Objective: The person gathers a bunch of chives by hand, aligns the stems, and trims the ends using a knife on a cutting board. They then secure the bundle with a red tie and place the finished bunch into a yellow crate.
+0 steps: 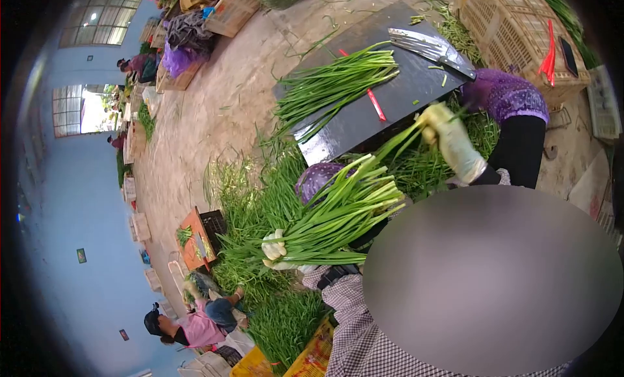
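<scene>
My left hand (pixel 275 248), in a pale glove, is closed around a thick bunch of garlic chives (pixel 344 211) with its pale cut ends toward the right. My right hand (pixel 452 143), in a yellowish glove and blurred by motion, pinches a few chive stalks (pixel 402 140) that reach back toward the bunch. Beyond the hands is a dark board (pixel 354 127). On it lies another bundle of chives (pixel 335 84) across red strips (pixel 376 105). A wide-bladed knife (pixel 434 54) with a black handle rests at the board's far right.
Loose greens (pixel 260 273) pile up around my knees. Plastic crates (pixel 500 29) stand at the upper right, bearing a phone (pixel 569 57) and red strips (pixel 550 55). A yellow crate (pixel 286 361) sits at the bottom. A person in pink (pixel 201 325) works at an orange board (pixel 195 239).
</scene>
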### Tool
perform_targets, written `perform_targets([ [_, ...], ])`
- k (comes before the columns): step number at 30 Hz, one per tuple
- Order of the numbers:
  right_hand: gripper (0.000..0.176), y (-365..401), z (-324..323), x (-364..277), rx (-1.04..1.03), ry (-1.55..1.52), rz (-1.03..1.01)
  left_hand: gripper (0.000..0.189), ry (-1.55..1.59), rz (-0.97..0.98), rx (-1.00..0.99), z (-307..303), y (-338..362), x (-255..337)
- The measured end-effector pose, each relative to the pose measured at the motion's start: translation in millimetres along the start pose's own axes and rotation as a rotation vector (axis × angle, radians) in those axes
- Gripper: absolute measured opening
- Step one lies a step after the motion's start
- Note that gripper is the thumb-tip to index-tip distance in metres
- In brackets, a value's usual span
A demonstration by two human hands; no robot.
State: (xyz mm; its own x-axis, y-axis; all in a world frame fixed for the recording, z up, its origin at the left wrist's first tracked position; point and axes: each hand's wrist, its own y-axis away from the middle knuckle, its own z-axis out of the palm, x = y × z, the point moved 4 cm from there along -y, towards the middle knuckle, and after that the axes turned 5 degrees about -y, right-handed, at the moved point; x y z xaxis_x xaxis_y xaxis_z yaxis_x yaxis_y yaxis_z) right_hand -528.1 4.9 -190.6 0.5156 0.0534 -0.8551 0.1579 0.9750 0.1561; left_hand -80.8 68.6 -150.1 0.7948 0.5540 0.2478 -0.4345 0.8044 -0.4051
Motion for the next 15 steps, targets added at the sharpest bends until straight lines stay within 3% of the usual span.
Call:
perform_targets([
  [1,0.024,-8,-23,-4,0.109,0.016,-0.141,0.032,0.006,0.003,0.036,-6,0,3],
  [4,0.021,-18,-55,-34,0.374,-0.146,-0.240,0.033,0.078,-0.015,-0.017,-10,-1,5],
  [7,0.021,-3,-21,-67,0.346,-0.046,-0.276,0.033,0.116,-0.042,-0.029,-9,0,1],
  [8,0.022,5,-2,-75,0.227,0.043,-0.244,0.033,0.102,-0.039,-0.006,-9,0,1],
  [10,0.024,14,45,-74,0.044,0.251,-0.425,0.033,0.089,-0.050,-0.006,-13,0,3],
  [12,0.021,7,69,-51,-0.236,0.716,-0.776,0.033,0.015,-0.039,0.008,-14,-2,5],
  [15,0.020,13,106,-19,-0.514,0.835,-0.637,0.033,0.078,-0.005,0.003,5,-1,-7],
])
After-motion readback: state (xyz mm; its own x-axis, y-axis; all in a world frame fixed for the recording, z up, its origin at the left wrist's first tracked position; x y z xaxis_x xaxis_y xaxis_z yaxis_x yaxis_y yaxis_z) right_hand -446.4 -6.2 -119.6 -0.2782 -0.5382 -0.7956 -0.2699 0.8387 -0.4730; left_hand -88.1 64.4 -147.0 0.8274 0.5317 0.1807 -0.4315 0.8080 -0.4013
